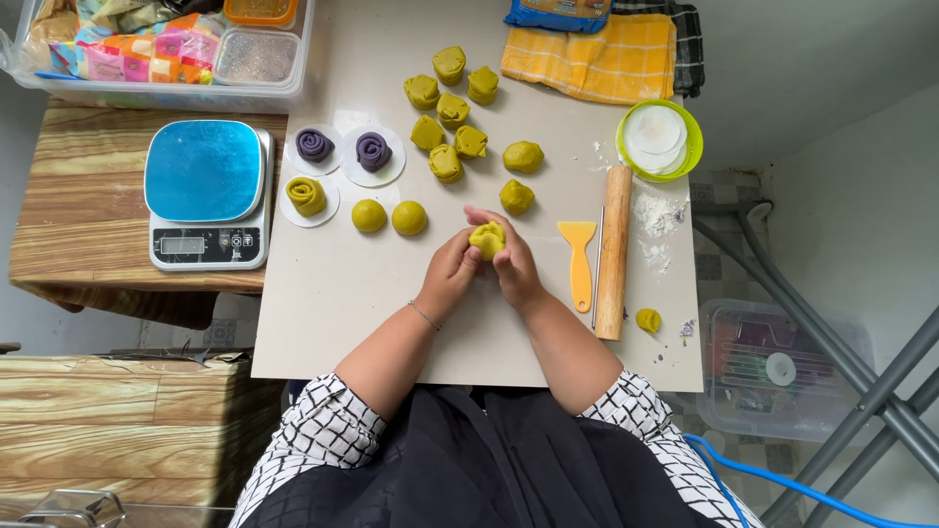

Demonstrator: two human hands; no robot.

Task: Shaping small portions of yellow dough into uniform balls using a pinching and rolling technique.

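At the far left, a clear plastic bin (156,93) sits at the top corner, holding colourful packets, a small orange-lidded box and a clear tub of pale grains. Below it a kitchen scale (207,194) with a blue platter rests on a wooden side table (78,205). On the pale tabletop (342,303) beside the scale lie three white paper rounds: two carry purple dough spirals (343,150), one a green dough spiral (306,196). Two smooth green balls (389,216) lie just right of them, and a cluster of folded green dough pieces (452,117) spreads above.

In the middle, the left hand (450,274) and the right hand (514,264) meet, both curled closed around one green dough piece (487,238), fingers pressing its sides just above the tabletop.

To the right lie a yellow plastic scraper (579,259) and a wooden rolling pin (613,252), side by side, with a small green dough scrap (648,320) near the pin's lower end. Above them a green bowl (685,112) holds a stack of white paper rounds. A yellow checked cloth (592,61) lies at the top edge. On the floor at the far right stands a clear lidded box (782,367); its contents are too blurred to tell.
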